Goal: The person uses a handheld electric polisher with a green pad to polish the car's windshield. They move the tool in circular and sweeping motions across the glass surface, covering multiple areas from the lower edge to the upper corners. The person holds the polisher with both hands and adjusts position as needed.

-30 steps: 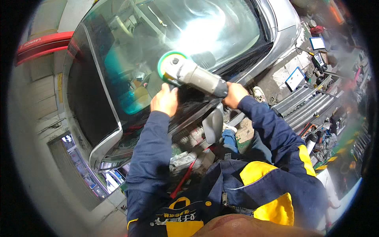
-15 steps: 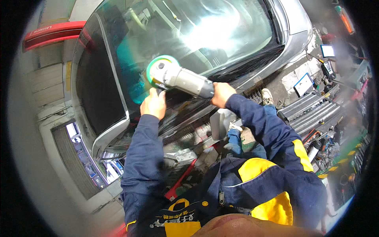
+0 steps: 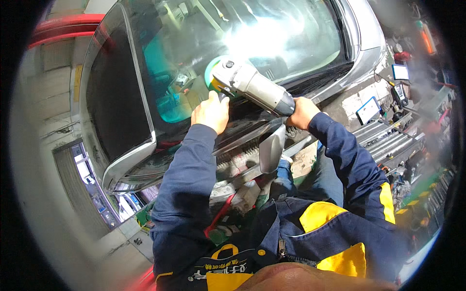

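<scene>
I hold a grey electric polisher [image 3: 252,85] with both hands against a car's windscreen [image 3: 252,34]. Its round green pad [image 3: 212,72] lies flat on the glass near the windscreen's lower edge. My left hand [image 3: 211,111] grips the side handle by the polisher's head. My right hand [image 3: 302,111] is closed around the rear of the grey body. Both arms wear dark blue sleeves. Bright glare covers the middle of the glass.
The silver car's roof and side window [image 3: 116,97] are at the left, its door mirror [image 3: 270,148] just below the polisher. Metal rails [image 3: 388,140] and small screens [image 3: 369,109] lie on the floor at the right. Red bars [image 3: 63,26] run at top left.
The polisher and both hands have slid leftward along the lower part of the windscreen. The view has tilted slightly, so the car sits more to the right.
</scene>
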A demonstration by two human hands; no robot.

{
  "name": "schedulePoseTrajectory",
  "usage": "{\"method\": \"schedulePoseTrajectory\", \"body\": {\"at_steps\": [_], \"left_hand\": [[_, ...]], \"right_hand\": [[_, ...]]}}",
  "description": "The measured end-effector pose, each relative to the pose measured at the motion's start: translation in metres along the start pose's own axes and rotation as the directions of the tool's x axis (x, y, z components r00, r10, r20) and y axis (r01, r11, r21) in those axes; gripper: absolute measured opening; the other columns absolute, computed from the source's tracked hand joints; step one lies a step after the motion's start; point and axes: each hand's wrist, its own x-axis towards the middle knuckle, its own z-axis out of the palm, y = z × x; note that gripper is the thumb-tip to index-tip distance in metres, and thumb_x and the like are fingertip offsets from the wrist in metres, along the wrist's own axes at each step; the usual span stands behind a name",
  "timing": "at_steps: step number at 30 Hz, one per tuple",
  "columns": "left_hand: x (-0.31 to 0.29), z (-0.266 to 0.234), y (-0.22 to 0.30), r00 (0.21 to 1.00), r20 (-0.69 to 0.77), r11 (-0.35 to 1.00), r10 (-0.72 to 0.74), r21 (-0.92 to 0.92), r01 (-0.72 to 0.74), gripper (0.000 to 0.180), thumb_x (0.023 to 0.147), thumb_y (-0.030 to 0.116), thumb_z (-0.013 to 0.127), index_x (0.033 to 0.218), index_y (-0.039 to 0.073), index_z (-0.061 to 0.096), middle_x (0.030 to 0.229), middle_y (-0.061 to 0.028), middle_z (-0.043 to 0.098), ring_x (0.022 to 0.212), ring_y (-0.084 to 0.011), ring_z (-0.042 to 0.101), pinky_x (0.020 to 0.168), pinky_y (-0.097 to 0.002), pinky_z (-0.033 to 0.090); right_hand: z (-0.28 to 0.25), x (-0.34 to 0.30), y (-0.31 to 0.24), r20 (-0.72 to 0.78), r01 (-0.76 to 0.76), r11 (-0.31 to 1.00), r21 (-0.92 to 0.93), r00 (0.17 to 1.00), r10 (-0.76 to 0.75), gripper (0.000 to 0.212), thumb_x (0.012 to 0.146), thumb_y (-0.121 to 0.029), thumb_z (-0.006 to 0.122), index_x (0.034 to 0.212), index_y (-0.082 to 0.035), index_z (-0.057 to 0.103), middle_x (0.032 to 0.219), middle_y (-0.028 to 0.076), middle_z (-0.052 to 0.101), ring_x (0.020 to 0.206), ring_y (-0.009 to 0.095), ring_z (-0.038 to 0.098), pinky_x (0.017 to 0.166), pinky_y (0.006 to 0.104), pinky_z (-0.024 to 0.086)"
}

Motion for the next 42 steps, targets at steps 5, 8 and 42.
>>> {"method": "schedulePoseTrajectory", "body": {"at_steps": [5, 8, 42], "left_hand": [[-0.037, -0.034, -0.07, 0.988, -0.039, 0.986, -0.149, 0.073, 0.151, 0.047, 0.111, 0.048, 0.053, 0.117, 0.001, 0.055, 0.101, -0.0334, 0.076, 0.097, -0.0545, 0.074, 0.089, -0.0621, 0.057], [-0.054, -0.043, -0.093, 0.982, -0.081, 0.972, -0.171, 0.148, 0.182, 0.043, 0.112, 0.043, 0.055, 0.117, 0.001, 0.055, 0.102, -0.0331, 0.076, 0.098, -0.0535, 0.074, 0.087, -0.0618, 0.057], [-0.014, -0.035, -0.074, 0.988, -0.048, 0.98, -0.147, 0.127, 0.152, 0.044, 0.111, 0.045, 0.055, 0.12, 0.001, 0.054, 0.102, -0.0362, 0.075, 0.1, -0.055, 0.073, 0.09, -0.0619, 0.057]], "right_hand": [[0.049, 0.024, -0.06, 0.054, 0.156, 0.988, -0.02, 0.986, -0.155, 0.039, 0.081, -0.018, 0.074, 0.105, 0.012, 0.078, 0.104, 0.036, 0.076, 0.106, 0.046, 0.077, 0.096, 0.0481, 0.061], [0.069, 0.036, -0.079, 0.128, 0.123, 0.99, -0.071, 0.985, -0.113, 0.04, 0.08, -0.019, 0.074, 0.106, 0.011, 0.078, 0.105, 0.036, 0.076, 0.107, 0.046, 0.077, 0.096, 0.048, 0.061], [0.047, 0.044, -0.065, 0.069, 0.075, 0.997, -0.012, 0.995, -0.074, 0.034, 0.082, -0.018, 0.074, 0.102, 0.009, 0.08, 0.104, 0.034, 0.077, 0.104, 0.044, 0.078, 0.093, 0.0469, 0.062]]}}
